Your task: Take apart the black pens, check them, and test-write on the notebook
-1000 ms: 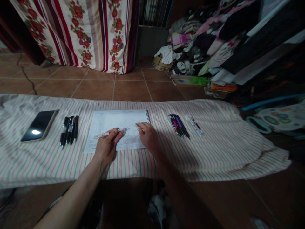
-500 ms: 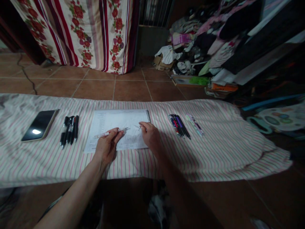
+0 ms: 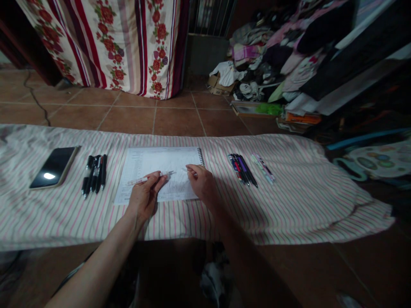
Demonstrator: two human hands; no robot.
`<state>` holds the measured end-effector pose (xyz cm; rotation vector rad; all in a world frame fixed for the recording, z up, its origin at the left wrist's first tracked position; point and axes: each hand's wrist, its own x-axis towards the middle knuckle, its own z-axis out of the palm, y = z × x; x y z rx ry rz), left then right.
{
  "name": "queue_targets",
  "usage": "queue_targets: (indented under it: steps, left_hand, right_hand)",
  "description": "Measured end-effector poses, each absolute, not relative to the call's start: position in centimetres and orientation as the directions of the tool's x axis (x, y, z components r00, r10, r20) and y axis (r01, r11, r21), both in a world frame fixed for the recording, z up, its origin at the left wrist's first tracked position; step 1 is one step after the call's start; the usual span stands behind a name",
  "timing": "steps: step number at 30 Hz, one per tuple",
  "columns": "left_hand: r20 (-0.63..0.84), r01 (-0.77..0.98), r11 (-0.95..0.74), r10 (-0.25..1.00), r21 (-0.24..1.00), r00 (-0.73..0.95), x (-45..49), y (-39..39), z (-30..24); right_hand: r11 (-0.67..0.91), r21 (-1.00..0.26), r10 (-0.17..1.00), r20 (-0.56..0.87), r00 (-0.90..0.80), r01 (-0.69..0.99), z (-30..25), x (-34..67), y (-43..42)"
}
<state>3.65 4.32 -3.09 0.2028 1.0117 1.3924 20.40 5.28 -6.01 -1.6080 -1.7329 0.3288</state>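
My left hand [image 3: 146, 194] pinches a pale pen [image 3: 150, 177] that lies level over a spiral notebook [image 3: 160, 164] on a striped cloth [image 3: 289, 201]. My right hand [image 3: 201, 184] rests on the notebook's right side, fingers closed round a small pale piece at its fingertips, too small to name. The two hands are a short gap apart. The notebook page shows faint pencil marks.
Left of the notebook lie several black pens [image 3: 94, 173] and a phone [image 3: 53, 167]. To its right are more coloured pens [image 3: 242, 169] and a pale pen [image 3: 262, 167]. A floral curtain [image 3: 122, 42] hangs behind; a clothes pile [image 3: 272, 51] fills the back right on the tiled floor.
My right hand shifted slightly right and back, staying at the notebook's right side. The left hand and its pen have hardly moved.
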Motion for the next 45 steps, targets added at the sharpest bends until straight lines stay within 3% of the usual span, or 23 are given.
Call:
queue_targets:
  steps: [10, 34, 45]
  left_hand:
    - [-0.492, -0.723, 0.251, 0.859, 0.643, -0.139, 3.73, 4.34, -2.75]
    - [-0.498, -0.735, 0.267, 0.860, 0.623, -0.110, 3.61, 4.45, -3.00]
    - [-0.501, -0.730, 0.281, 0.860, 0.623, -0.096, 3.61, 4.47, -2.83]
  right_hand:
    - [0.160, -0.738, 0.942, 0.314, 0.123, 0.656, -5.93, 20.27, 5.23]
    - [0.121, -0.717, 0.955, 0.273, 0.116, 0.686, -6.08, 20.01, 5.26]
    - [0.150, -0.702, 0.940, 0.320, 0.120, 0.696, -6.12, 20.52, 5.51]
